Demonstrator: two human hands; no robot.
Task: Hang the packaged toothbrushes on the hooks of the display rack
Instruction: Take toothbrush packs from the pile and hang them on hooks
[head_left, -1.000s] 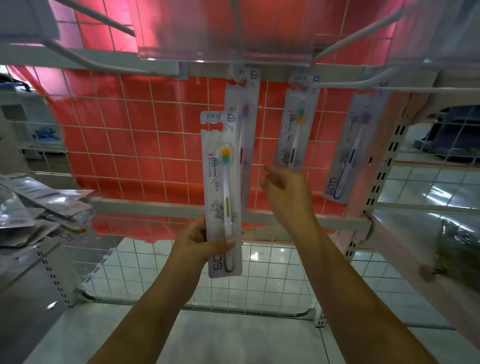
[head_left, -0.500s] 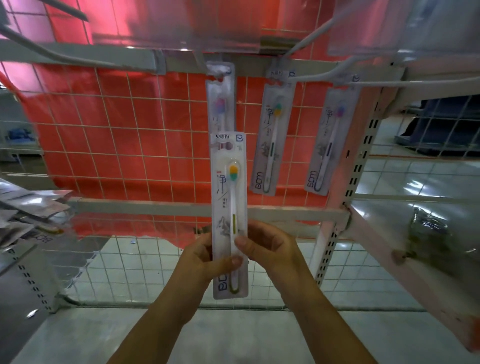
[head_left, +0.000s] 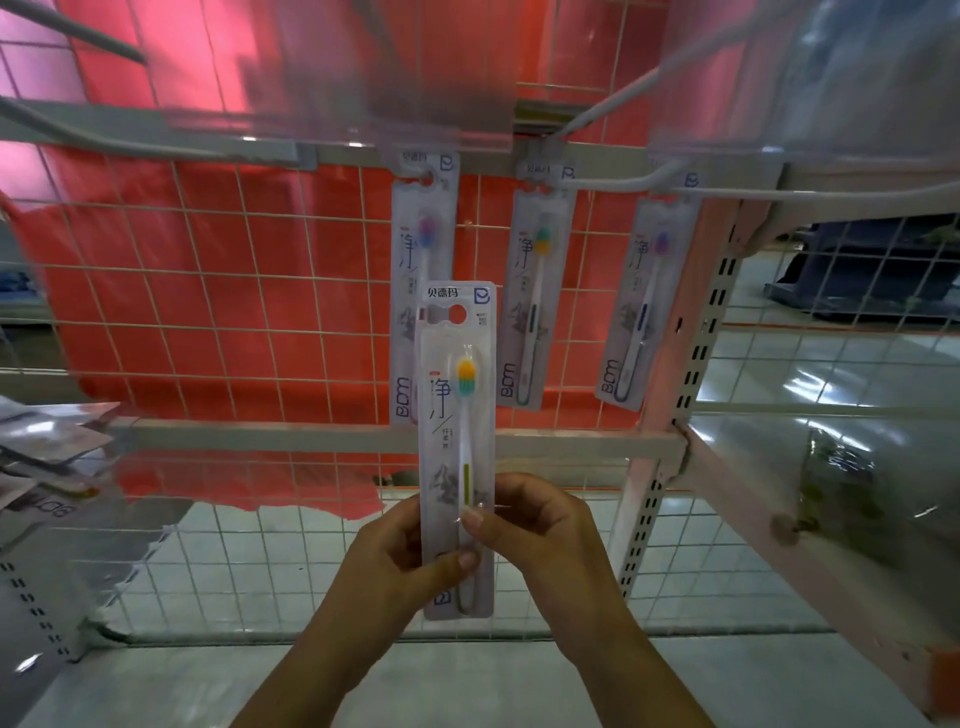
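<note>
I hold one packaged toothbrush (head_left: 457, 415) upright in front of the rack; its bristles are orange and green. My left hand (head_left: 400, 561) grips the pack's lower part with the thumb across the front. My right hand (head_left: 530, 525) pinches the same pack from the right side. Three packaged toothbrushes hang on hooks behind it: one with pink and blue bristles (head_left: 423, 228) straight behind the held pack, one with green and orange bristles (head_left: 537, 291), one with purple bristles (head_left: 649, 296). White hooks (head_left: 613, 182) stick out from the top rail.
A wire grid panel (head_left: 234, 291) with red sheeting behind it forms the rack's back. More packaged toothbrushes (head_left: 47, 457) lie piled on a shelf at the left. A pink upright post (head_left: 675, 364) and sloping shelf (head_left: 831, 545) stand at the right. Clear plastic label strips (head_left: 337, 67) hang overhead.
My right hand came down from the hanging packs and took hold of the held pack beside my left hand. The pack now sits centred under the left hanging toothbrush.
</note>
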